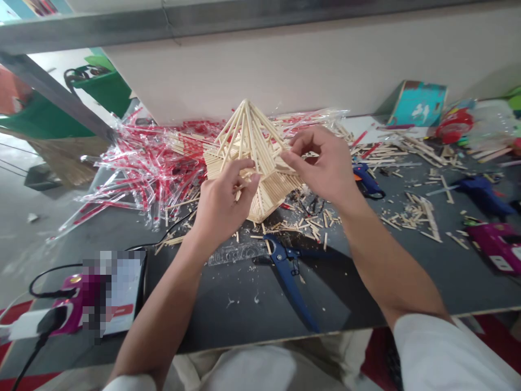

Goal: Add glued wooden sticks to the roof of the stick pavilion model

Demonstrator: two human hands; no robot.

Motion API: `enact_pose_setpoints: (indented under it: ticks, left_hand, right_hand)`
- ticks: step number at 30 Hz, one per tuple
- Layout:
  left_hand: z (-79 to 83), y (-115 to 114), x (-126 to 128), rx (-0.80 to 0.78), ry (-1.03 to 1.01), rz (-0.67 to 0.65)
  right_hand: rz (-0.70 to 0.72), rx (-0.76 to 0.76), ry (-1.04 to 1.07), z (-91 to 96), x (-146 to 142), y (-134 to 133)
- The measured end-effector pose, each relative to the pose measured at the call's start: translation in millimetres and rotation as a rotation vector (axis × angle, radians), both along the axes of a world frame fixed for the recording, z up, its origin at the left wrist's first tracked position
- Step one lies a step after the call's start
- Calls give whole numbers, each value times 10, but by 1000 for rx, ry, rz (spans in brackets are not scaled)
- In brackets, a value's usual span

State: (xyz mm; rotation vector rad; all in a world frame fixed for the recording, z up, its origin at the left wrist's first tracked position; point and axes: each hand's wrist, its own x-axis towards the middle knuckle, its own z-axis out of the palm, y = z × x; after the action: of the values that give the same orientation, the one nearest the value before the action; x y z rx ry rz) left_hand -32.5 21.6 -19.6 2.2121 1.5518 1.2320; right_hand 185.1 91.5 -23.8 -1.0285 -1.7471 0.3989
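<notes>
A pyramid-shaped model of thin wooden sticks (pixel 248 146) stands on the dark table (pixel 252 309), tilted toward me. My left hand (pixel 226 201) grips its lower front, with fingers among the sticks. My right hand (pixel 321 163) pinches the model's right side between thumb and fingers. Both hands hide part of its base. Loose stick pieces and shavings (pixel 309 228) lie scattered just below the model.
Blue-handled shears (pixel 287 269) and a clear ruler (pixel 236 252) lie near the model. A heap of red-striped plastic wrappers (pixel 150 168) spreads left. Blue glue guns (pixel 366 179) and cut sticks lie right. A cable runs to a power strip (pixel 32 326) at lower left.
</notes>
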Motion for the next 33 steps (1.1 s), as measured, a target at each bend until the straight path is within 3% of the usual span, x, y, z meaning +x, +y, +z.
enact_pose_setpoints:
  ticks: [3,7,10,13,16,19,23,28,33]
  left_hand:
    - [-28,-7,42,-23,-62,-1]
    - [-62,-24,93,-18,-133,55]
    - [-67,-26,97,-32,-166,54]
    - [-56,-6,55,-72,-196,21]
    - [-18,36,-38,-115,-226,-18]
    - [54,79,-179,-178,-254,-84]
    - [149,108,-363,-240,-329,-133]
    - [217,76,-425,-276,-298,-135]
    - [272,18,-347,-329,-298,-117]
  right_hand:
    - [-39,-46,60,-86,21,102]
    - [78,-243,89,-300,95,283]
    - [75,-335,58,-429,152,372]
    - [-38,-400,40,-488,196,400]
    - [55,-556,85,-485,199,367]
    - [171,-696,78,-394,173,270]
    - [145,-794,-77,-168,210,103]
    - [104,-744,-444,119,320,-45]
    - [-19,-688,-663,318,255,-147]
